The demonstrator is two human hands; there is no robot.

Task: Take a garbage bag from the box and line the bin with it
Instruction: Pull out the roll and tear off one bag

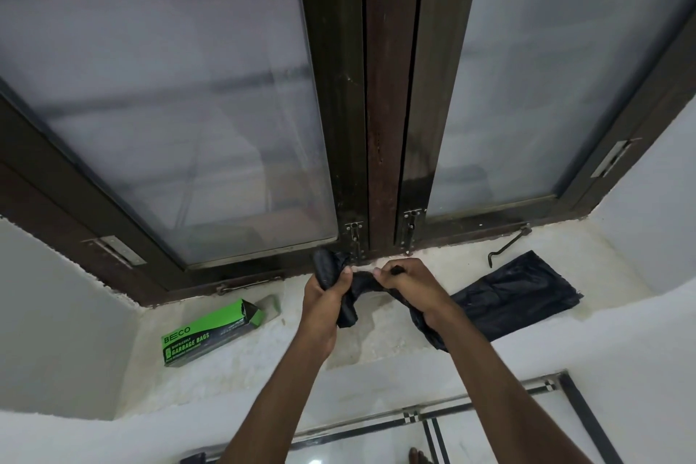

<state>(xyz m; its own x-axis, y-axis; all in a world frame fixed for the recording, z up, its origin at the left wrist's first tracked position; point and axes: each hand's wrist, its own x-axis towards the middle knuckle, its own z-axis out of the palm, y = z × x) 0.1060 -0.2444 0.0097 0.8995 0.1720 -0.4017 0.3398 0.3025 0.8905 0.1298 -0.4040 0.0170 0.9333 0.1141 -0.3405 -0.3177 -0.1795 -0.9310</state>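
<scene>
At frame centre, our left hand [325,298] and right hand [408,284] both grip the garbage bag [348,307], already out of the box [211,331] lying lower left; lining the unseen bin remains.

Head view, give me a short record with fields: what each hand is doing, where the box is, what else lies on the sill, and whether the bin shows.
left hand: left hand grips one end of the black garbage bag
right hand: right hand pinches the same bag, which trails past the wrist
box: green garbage bag box lies on the window sill, left of the hands, flap open
other: flat black bag on the sill at right
bin: not in view
</scene>
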